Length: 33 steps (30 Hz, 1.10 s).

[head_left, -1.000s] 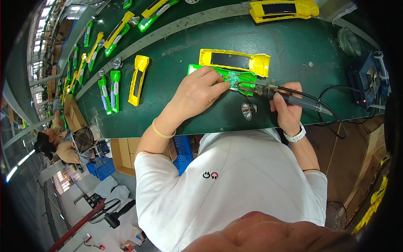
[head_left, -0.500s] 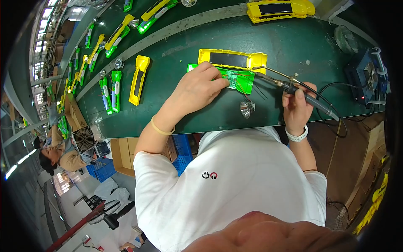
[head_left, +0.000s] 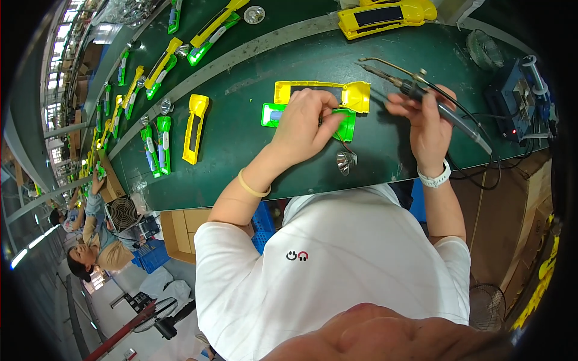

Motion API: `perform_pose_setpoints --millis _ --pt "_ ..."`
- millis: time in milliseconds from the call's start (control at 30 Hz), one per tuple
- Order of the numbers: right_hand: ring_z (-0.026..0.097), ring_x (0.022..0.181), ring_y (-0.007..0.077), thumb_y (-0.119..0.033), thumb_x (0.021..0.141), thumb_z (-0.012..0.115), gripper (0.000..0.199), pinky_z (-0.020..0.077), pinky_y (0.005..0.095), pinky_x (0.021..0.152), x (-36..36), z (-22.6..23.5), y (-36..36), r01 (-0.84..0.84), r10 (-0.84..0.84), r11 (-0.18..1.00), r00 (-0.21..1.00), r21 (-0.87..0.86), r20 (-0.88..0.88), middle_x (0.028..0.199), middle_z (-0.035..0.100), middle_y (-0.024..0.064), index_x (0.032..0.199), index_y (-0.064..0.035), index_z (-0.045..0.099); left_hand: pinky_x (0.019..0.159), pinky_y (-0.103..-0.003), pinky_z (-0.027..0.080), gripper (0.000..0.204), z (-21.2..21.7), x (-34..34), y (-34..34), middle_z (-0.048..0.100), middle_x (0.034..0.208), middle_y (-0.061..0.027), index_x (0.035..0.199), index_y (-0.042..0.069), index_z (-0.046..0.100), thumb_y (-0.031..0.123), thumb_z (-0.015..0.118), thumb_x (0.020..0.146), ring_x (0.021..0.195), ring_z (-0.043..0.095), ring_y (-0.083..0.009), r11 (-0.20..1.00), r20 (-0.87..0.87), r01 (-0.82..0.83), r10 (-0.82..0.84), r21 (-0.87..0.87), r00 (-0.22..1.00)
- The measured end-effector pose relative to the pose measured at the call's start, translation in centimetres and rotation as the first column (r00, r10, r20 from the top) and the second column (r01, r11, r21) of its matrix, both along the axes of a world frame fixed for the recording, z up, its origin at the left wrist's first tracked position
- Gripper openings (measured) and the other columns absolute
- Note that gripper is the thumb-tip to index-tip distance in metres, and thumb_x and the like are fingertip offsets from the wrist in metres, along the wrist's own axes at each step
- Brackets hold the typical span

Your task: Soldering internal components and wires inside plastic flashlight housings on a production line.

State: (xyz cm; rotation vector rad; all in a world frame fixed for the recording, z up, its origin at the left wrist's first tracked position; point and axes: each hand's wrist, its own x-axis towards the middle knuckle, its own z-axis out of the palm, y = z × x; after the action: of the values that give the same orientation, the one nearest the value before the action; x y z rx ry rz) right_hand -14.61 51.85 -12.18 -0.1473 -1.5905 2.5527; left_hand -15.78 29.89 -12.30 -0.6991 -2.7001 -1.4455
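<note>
My right hand (head_left: 428, 123) is wrapped round the grey handle of a soldering iron (head_left: 442, 107). The iron's tip and its thin brass feed tube point up and left, above the bench and apart from the parts. My left hand (head_left: 306, 123) lies over a green flashlight housing (head_left: 345, 125), thumb and fingers closed together at its board area; what they pinch is hidden. A yellow housing half (head_left: 356, 96) with a dark panel lies just behind the green one. Below them a round silver reflector (head_left: 344, 162) hangs on thin wires running to the green housing.
A blue soldering station (head_left: 509, 102) stands at the right, cabled to the iron, with a solder spool (head_left: 484, 50) behind it. Another yellow housing (head_left: 195, 129) and several green halves (head_left: 163, 144) lie to the left. Stacked yellow housings (head_left: 385, 18) rest behind. A co-worker (head_left: 99, 253) is at far left.
My right hand has lifted the soldering iron up and away from the green housing. My left hand has shifted right over the board, fingers now drawn together. The view has shifted slightly.
</note>
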Motion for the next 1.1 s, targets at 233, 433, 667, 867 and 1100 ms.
perform_pose_setpoints --millis 233,433,667,867,1100 --pt "0.059 0.098 0.0270 -0.011 0.093 0.048 0.021 0.0465 0.0418 0.091 -2.4 -2.2 -1.7 -0.214 0.210 0.973 0.977 0.092 0.046 0.097 0.050 0.0090 0.109 -0.0041 0.038 0.062 -0.036 0.042 0.010 -1.4 -0.2 -0.5 0.050 0.071 -0.0060 0.081 0.009 0.063 0.009 0.067 0.072 0.070 0.051 -0.0250 0.985 -0.147 -0.078 0.056 -0.151 0.988" --pt "0.056 0.065 0.0153 -0.010 0.091 0.051 0.020 0.0494 0.0271 0.061 -0.7 -1.6 -0.1 -0.129 0.127 0.990 0.991 0.054 0.048 0.089 0.051 0.0077 0.105 -0.0043 0.038 0.066 -0.036 0.045 0.008 -1.5 -1.5 -0.9 0.058 0.074 -0.0072 0.079 0.008 0.064 0.008 0.066 0.071 0.073 0.055 -0.0254 0.971 -0.162 0.014 -0.054 -0.239 0.985" --pt "0.046 0.050 0.0097 -0.017 0.088 0.057 0.023 0.0381 0.0209 0.044 1.8 -2.1 2.2 -0.080 0.069 0.973 0.996 0.217 0.060 0.072 0.050 0.0060 0.097 -0.0066 0.038 0.061 -0.035 0.047 0.007 -1.1 -2.4 -0.4 0.060 0.071 -0.0071 0.077 0.008 0.063 0.011 0.067 0.071 0.069 0.059 -0.0256 0.952 -0.086 0.071 -0.101 -0.299 0.991" --pt "0.047 0.054 0.0081 -0.012 0.084 0.061 0.027 0.0394 0.0202 0.046 2.3 -1.9 1.9 -0.048 0.045 0.985 0.999 0.165 0.021 0.080 0.050 0.0066 0.095 -0.0052 0.038 0.058 -0.036 0.048 0.004 -0.8 -2.4 0.3 0.058 0.066 -0.0073 0.072 0.007 0.063 0.011 0.064 0.070 0.066 0.059 -0.0253 0.934 -0.070 -0.008 -0.018 -0.356 0.997" --pt "0.044 0.059 0.0048 -0.006 0.082 0.061 0.022 0.0375 0.0197 0.053 2.2 -2.6 1.9 -0.153 0.154 0.907 0.988 0.392 0.030 0.076 0.051 0.0026 0.092 -0.0024 0.042 0.059 -0.036 0.048 0.003 -0.9 -2.6 -0.6 0.060 0.068 -0.0068 0.072 0.009 0.064 0.011 0.064 0.070 0.067 0.059 -0.0247 0.954 -0.041 0.071 -0.086 -0.292 0.995"
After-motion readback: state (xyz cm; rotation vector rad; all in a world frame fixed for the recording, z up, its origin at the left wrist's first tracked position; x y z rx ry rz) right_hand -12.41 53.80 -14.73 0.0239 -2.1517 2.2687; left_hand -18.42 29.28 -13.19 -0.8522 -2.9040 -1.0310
